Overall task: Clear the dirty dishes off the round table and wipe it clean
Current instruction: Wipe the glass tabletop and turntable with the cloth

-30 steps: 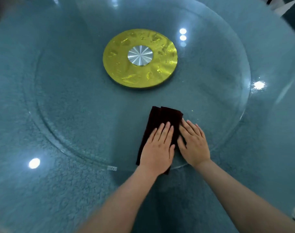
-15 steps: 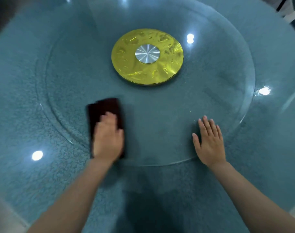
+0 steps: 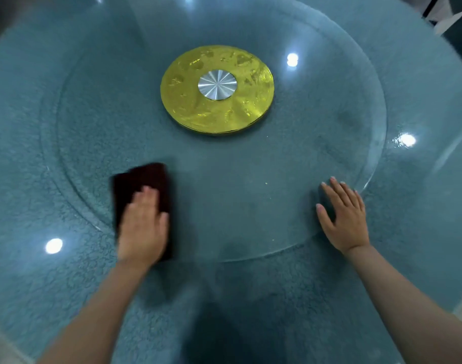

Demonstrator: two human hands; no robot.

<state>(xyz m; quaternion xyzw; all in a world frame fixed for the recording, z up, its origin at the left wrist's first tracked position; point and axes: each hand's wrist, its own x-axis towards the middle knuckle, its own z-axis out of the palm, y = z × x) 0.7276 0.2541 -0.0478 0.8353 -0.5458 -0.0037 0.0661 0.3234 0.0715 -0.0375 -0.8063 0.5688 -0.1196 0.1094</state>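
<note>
Press your flat left hand (image 3: pixel 143 227) on the cloth (image 3: pixel 142 179), hold the table (image 3: pixel 382 258) with your flat right hand (image 3: pixel 343 216), and wipe slowly.

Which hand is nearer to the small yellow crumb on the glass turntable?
The right hand is nearer; it rests flat on the glass turntable, to the right of the crumb. The left hand presses the dark cloth farther off, on the crumb's left.

Glossy glass turntable (image 3: pixel 303 158) over a mottled teal table (image 3: pixel 27 179); matt dark cloth (image 3: pixel 143 177); brushed-metal hub (image 3: pixel 217 84) in a shiny gold disc (image 3: pixel 188 111).
</note>
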